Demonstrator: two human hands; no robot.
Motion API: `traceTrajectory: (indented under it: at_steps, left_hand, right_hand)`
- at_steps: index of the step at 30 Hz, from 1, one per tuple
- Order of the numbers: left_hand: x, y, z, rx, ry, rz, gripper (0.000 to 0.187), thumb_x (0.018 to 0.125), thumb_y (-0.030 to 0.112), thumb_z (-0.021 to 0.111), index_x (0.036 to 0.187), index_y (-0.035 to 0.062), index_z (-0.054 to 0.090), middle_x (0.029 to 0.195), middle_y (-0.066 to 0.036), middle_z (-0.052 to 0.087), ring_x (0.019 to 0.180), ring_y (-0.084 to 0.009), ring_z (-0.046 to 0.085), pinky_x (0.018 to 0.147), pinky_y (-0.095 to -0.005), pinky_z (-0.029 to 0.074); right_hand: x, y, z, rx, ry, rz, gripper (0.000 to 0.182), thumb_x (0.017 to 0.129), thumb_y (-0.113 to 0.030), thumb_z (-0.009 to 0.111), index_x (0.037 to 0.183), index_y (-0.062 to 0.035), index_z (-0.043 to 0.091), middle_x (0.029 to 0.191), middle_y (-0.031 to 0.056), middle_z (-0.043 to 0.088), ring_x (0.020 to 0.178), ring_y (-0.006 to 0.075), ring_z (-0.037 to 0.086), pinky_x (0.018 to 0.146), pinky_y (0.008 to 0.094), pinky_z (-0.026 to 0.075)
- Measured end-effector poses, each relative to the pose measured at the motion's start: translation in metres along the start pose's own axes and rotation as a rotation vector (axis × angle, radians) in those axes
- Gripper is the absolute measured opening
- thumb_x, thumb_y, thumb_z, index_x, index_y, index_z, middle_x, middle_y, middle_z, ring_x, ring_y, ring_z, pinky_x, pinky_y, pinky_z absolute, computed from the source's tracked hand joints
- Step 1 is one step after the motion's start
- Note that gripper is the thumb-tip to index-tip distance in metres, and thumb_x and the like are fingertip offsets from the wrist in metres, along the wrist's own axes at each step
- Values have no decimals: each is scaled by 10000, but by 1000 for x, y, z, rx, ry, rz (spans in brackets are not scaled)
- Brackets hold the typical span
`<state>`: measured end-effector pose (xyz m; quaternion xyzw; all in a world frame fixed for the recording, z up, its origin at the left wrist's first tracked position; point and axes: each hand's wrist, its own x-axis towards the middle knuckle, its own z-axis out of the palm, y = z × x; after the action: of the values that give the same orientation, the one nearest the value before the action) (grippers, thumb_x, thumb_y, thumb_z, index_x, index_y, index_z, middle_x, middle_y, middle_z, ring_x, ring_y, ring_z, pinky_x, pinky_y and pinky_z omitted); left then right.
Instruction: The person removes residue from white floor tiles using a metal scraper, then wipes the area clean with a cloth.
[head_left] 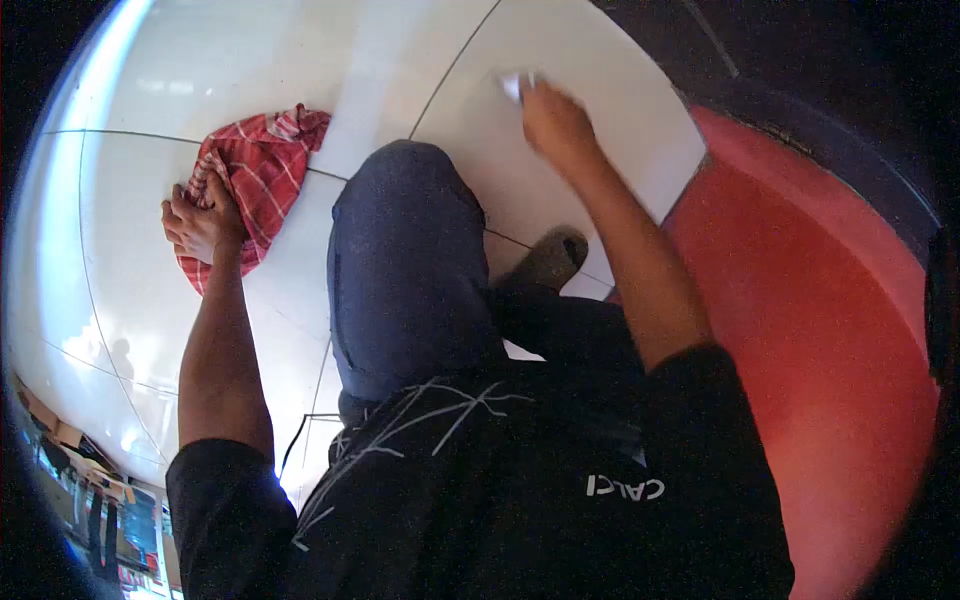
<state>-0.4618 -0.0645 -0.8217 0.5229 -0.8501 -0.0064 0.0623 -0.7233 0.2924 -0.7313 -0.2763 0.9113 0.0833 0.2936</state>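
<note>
On the white tiled floor at the left lies a crumpled red checked cloth [270,170]. My left hand [203,222] rests on its lower left part, with a fold of the cloth between thumb and fingers. Away to the right, over the tiles past my knee, my right hand [552,115] is closed round a small white object [513,86]. That object is blurred, and most of it is hidden by the fingers.
My bent knee [405,200] stands between the hands, with a foot in a grey sock [556,258] beside it. A red surface [800,330] borders the tiles [400,50] on the right. Shelves with various items [110,510] show at the lower left.
</note>
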Motion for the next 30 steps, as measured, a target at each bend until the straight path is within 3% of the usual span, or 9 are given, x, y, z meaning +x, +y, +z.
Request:
traceTrajectory:
  at_steps: [2, 4, 8, 10, 13, 19, 22, 28, 30]
  left_hand:
    - [2, 0, -2, -10, 12, -14, 722, 724, 671, 505, 1218, 145, 502, 1307, -133, 401, 1228, -293, 354, 969, -495, 283]
    - [2, -2, 3, -4, 24, 12, 723, 721, 672, 508, 1216, 145, 503, 1302, -135, 405, 1225, -295, 358, 963, -496, 288]
    - [-1, 2, 1, -15, 33, 9, 713, 716, 667, 518, 1202, 145, 511, 1290, -134, 414, 1217, -297, 363, 953, -495, 295]
    - [-3, 5, -2, -23, 37, -7, 709, 714, 666, 521, 1195, 144, 514, 1283, -135, 419, 1214, -298, 366, 950, -493, 297]
    - [-1, 0, 1, -29, 25, 3, 696, 712, 661, 527, 1183, 149, 522, 1273, -132, 427, 1210, -297, 370, 944, -491, 300]
    - [-2, -3, 7, -13, 70, 13, 670, 699, 648, 551, 1161, 163, 534, 1255, -126, 439, 1191, -294, 385, 940, -487, 301]
    - [-1, -1, 5, -36, 44, -12, 664, 697, 644, 550, 1151, 160, 538, 1248, -123, 444, 1179, -293, 393, 938, -482, 304]
    - [-1, 0, 4, -26, 73, 6, 649, 700, 636, 547, 1146, 165, 536, 1238, -116, 451, 1180, -296, 388, 931, -482, 309]
    - [-5, 1, 2, -24, 55, 7, 654, 700, 635, 547, 1151, 162, 531, 1239, -116, 450, 1185, -296, 382, 936, -479, 305]
  right_hand:
    - [-61, 2, 51, 31, 93, -43, 358, 796, -5, 441, 1151, 20, 480, 1145, 241, 499, 898, 381, 585, 739, 457, 493]
    - [-113, -14, 69, 5, -66, 14, 462, 767, 25, 451, 1228, 18, 421, 1210, 230, 453, 918, 389, 577, 761, 451, 495]
    - [-92, -25, 84, 77, 192, -69, 467, 768, 35, 440, 1234, 19, 413, 1223, 211, 448, 875, 396, 585, 733, 442, 509]
    - [-41, -36, 43, 80, 72, -16, 450, 786, 13, 434, 1235, 20, 414, 1251, 216, 421, 837, 402, 591, 698, 441, 517]
    - [-53, -33, 46, -14, 7, -107, 398, 803, -21, 440, 1198, 28, 437, 1164, 210, 478, 794, 385, 601, 660, 445, 516]
    - [-78, -55, 67, 74, 122, 16, 377, 813, -61, 471, 1178, 30, 456, 1180, 201, 481, 795, 371, 613, 669, 434, 522]
    - [-47, -53, 48, 98, 3, 27, 424, 803, -52, 491, 1216, 22, 434, 1280, 213, 405, 816, 378, 614, 686, 431, 526]
    - [-120, -61, 86, 84, -57, 6, 414, 799, -50, 491, 1203, 22, 441, 1258, 225, 407, 761, 361, 617, 658, 448, 516]
    - [-80, -68, 78, 163, 72, 9, 388, 813, -65, 464, 1190, 27, 450, 1250, 209, 427, 763, 372, 614, 664, 453, 513]
